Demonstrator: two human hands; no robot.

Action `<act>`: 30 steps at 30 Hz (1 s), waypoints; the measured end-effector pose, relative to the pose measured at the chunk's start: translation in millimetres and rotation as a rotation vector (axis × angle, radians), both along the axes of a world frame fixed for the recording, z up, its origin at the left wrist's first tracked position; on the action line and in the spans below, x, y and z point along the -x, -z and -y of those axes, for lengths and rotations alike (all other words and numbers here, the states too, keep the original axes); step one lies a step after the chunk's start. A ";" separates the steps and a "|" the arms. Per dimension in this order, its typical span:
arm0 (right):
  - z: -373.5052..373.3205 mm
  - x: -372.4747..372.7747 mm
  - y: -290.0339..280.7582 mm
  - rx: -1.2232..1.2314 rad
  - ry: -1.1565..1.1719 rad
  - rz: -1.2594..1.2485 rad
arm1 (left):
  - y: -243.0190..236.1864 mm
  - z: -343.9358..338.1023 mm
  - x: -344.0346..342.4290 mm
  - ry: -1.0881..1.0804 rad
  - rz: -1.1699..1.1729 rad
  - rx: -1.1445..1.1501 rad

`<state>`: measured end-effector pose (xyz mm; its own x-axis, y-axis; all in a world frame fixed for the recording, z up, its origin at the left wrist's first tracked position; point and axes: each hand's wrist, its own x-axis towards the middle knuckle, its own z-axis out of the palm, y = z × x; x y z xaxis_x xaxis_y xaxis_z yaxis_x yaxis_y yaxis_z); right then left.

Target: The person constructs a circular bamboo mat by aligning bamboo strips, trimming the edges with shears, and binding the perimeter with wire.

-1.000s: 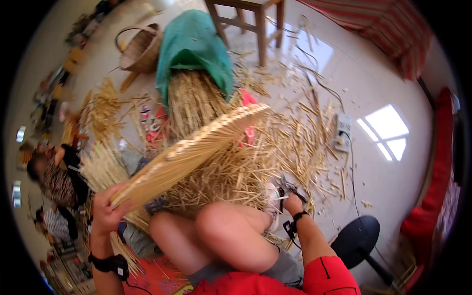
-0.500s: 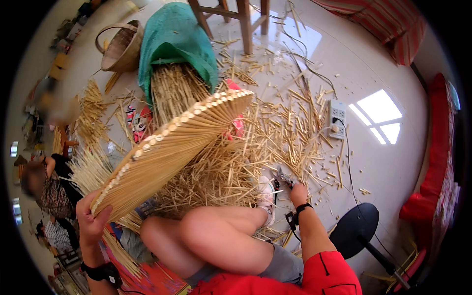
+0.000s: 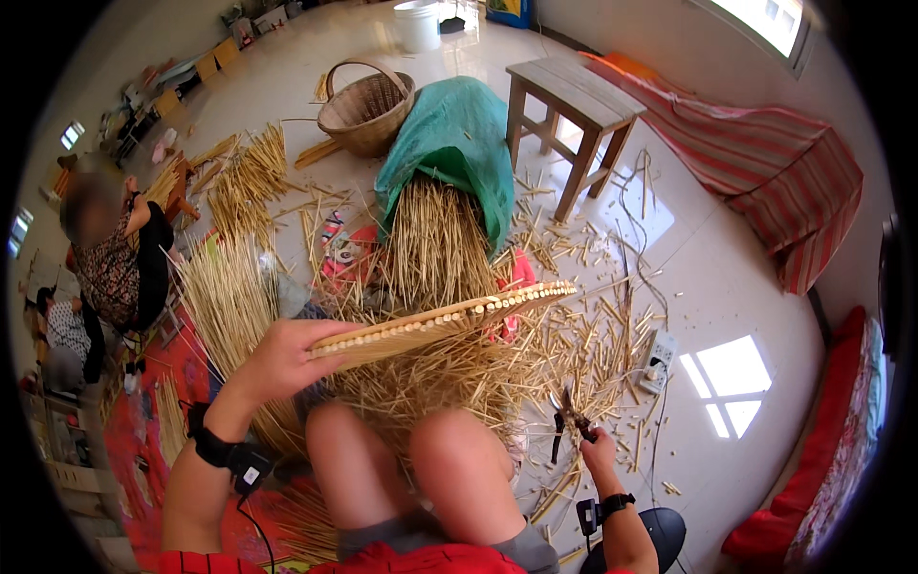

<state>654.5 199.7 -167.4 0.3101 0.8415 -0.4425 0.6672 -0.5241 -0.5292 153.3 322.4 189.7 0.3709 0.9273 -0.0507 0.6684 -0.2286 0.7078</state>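
My left hand is closed round one end of a flat, fan-shaped bundle of straw stalks. Pale cut stalk ends run in a row along its upper edge, and it is held nearly edge-on above my knees. Off to the right, my right hand grips the handles of pruning shears. Their blades point up and away, apart from the bundle. Beneath the bundle lies a heap of loose straw, partly hidden by it.
A green sack of stalks lies ahead, with a wicker basket and wooden stool beside it. A power strip with trailing cord lies right, among straw offcuts. Upright stalks stand left. Other people sit far left.
The view has tilted up and shifted. The straw bundle has turned from showing its broad ribbed face to nearly edge-on, lower over my knees. The shears remain in my right hand.
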 end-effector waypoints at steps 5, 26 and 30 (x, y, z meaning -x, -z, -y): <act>-4.1 2.4 -118.7 -0.448 0.065 -0.459 | 2.5 7.7 14.6 0.012 0.016 -0.046; 80.6 142.8 -377.1 0.347 -0.600 -0.957 | -26.5 -11.1 69.6 0.293 0.134 0.184; 82.0 165.3 -320.3 0.716 -0.464 -1.314 | 3.5 -25.8 79.5 0.280 0.119 0.247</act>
